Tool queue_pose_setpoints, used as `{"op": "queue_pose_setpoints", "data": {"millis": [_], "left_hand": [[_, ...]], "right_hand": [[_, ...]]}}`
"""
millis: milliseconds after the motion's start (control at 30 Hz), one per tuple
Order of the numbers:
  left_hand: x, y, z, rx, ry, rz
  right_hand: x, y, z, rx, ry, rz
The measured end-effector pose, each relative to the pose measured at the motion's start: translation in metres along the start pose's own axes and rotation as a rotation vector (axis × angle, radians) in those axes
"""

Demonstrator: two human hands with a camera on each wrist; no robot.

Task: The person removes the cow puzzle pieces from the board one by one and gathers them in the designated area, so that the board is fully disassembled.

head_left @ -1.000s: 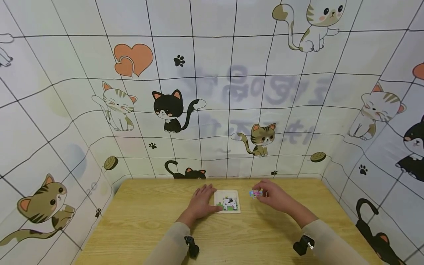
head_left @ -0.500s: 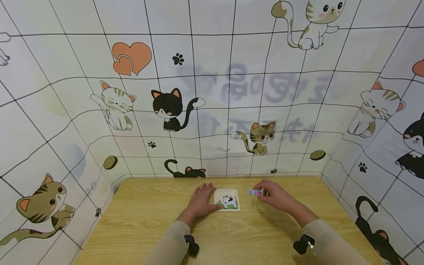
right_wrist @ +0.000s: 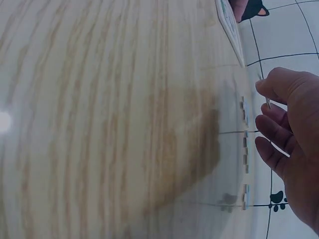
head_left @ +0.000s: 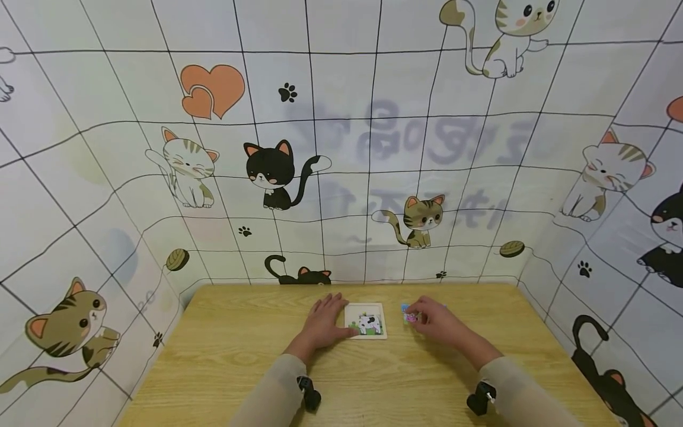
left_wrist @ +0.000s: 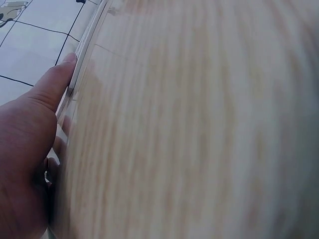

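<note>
A square puzzle board (head_left: 365, 309) with a pale frame lies flat near the back of the table, its lower part filled with a cow picture. My left hand (head_left: 322, 323) rests beside it, fingers spread and straight, with the thumb (left_wrist: 65, 69) along the board's near left edge. To the right of the board my right hand (head_left: 437, 325) pinches a thin puzzle piece (right_wrist: 268, 102) between thumb and fingertips, raised off the table. Several loose puzzle pieces (right_wrist: 245, 152) lie flat under that hand; in the head view it mostly hides them.
The wooden table (head_left: 373, 379) reaches to a cat-patterned wall covering (head_left: 341, 178) behind it and on both sides. Each sleeve carries a small black wrist camera (head_left: 309, 394).
My right hand has moved slightly toward me and lower, its fingertips now over the left part of the loose pieces, pinching one. The left hand and board keep their places.
</note>
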State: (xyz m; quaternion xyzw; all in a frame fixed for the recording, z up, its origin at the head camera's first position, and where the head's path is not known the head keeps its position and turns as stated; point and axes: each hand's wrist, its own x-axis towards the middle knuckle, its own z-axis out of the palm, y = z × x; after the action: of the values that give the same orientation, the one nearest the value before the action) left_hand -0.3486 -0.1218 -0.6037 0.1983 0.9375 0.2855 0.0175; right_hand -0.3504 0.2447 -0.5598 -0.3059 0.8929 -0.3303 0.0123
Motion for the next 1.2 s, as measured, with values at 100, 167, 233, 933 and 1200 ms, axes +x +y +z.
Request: {"op": "queue_pose_setpoints", "data": {"millis": [100, 167, 233, 933, 1200], "left_hand": [[0.000, 0.000, 0.000, -0.003, 0.000, 0.001], [0.000, 0.000, 0.000, -0.003, 0.001, 0.001], [0.001, 0.000, 0.000, 0.000, -0.001, 0.001], [-0.001, 0.002, -0.001, -0.020, 0.019, 0.025], [0.000, 0.001, 0.002, -0.035, 0.019, 0.003]], "right_hand": [[0.001, 0.004, 0.004, -0.022, -0.008, 0.024], [0.001, 0.008, 0.005, -0.033, -0.010, 0.024], [0.000, 0.011, 0.007, -0.043, -0.008, 0.030], [-0.002, 0.010, 0.011, -0.097, -0.031, 0.007], [-0.003, 0.011, 0.012, -0.087, -0.023, -0.004]]}}
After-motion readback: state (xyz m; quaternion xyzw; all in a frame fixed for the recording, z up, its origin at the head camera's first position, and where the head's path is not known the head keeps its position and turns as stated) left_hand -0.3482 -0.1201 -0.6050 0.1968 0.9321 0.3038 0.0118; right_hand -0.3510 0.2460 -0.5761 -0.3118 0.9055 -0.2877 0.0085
